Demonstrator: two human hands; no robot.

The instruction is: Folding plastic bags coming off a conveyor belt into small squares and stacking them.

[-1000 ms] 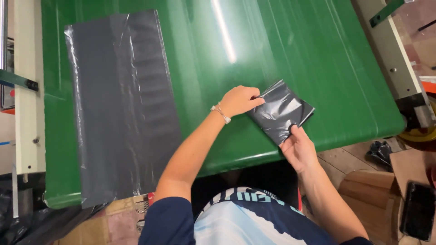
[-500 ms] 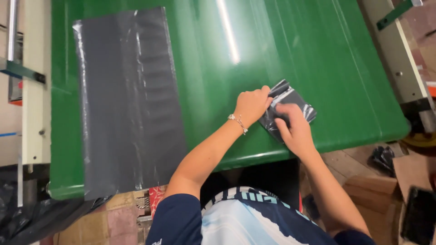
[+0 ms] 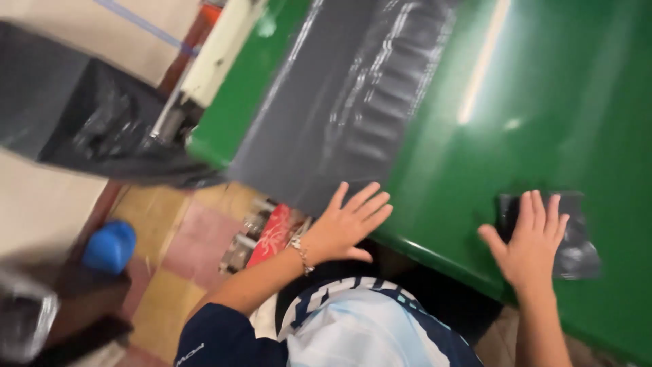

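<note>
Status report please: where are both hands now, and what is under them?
Left hand flat, open, at near end of long dark plastic sheet. Right hand flat on folded dark bag. Green table under both; nothing blocking.

Green desk [image 3: 543,102]: glossy top, bright streak of reflected light running across it, rounded near edge.

Cream-coloured frame rail [image 3: 217,54]: runs along the desk's left end, metal fitting at its lower part.

Dark grey plastic bulk [image 3: 88,129]: crumpled and shiny, hanging beside the rail at the left, blurred.

Floor [image 3: 176,251]: tiles in yellow and pink tones.

Blue rounded object [image 3: 110,246]: on the floor at the left, kind unclear.

Red printed package [image 3: 272,238]: under the desk's near edge, partly hidden.

Blue line [image 3: 146,26]: thin, crossing the pale surface at upper left.
</note>
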